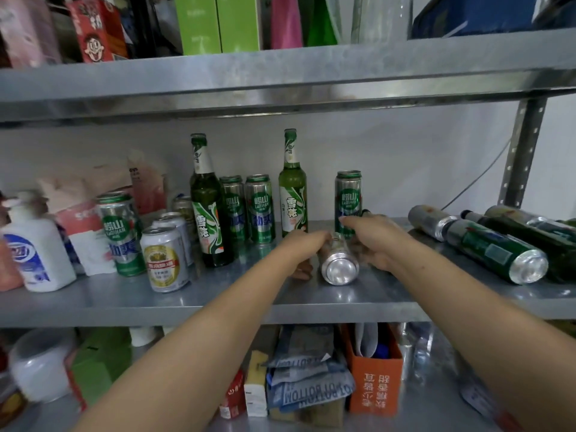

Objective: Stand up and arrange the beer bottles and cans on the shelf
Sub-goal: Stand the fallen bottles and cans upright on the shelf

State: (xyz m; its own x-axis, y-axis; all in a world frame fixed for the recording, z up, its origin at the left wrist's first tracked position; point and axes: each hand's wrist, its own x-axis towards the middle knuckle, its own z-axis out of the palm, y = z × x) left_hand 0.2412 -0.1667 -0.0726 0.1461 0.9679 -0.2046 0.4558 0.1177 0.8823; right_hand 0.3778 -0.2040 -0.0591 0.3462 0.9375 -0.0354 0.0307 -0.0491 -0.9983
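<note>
- Both hands are on the same job. The left hand [304, 244] has its fingers curled over the far end and left side of the lying can [339, 269]. The right hand [372, 241] cups the right side with its fingers curled against it. So both are clamped on that one can.
- The can lies on its side mid-shelf, silver base facing the camera. It's just in front of an upright can [348, 198] and near the lighter green bottle [292, 198].
- My read from back here is that this is the tip-it-upright step for this can. I'd say the next move calls for swinging the far end up and setting the base flat. The catch is not bumping the upright can right behind the right hand's fingertips.
- Plenty left to do. A heap of cans and bottles [495, 249] lies sideways at the right end, some leaning on each other. I'd guess they'll roll once one gets pulled.
- Standing so far are a dark green bottle [208, 213], a pair of cans [260, 210] and a few more cans on the left, including a gold-label can [163, 260].
- The shelf [187, 302] is bare shiny metal, so probably slippery for round stuff.
- A white pump bottle [31, 254] sits far left.
- There are boxes on the upper shelf [280, 79], an orange box [375, 388] on the level below, and a white wall [405, 151] behind.
</note>
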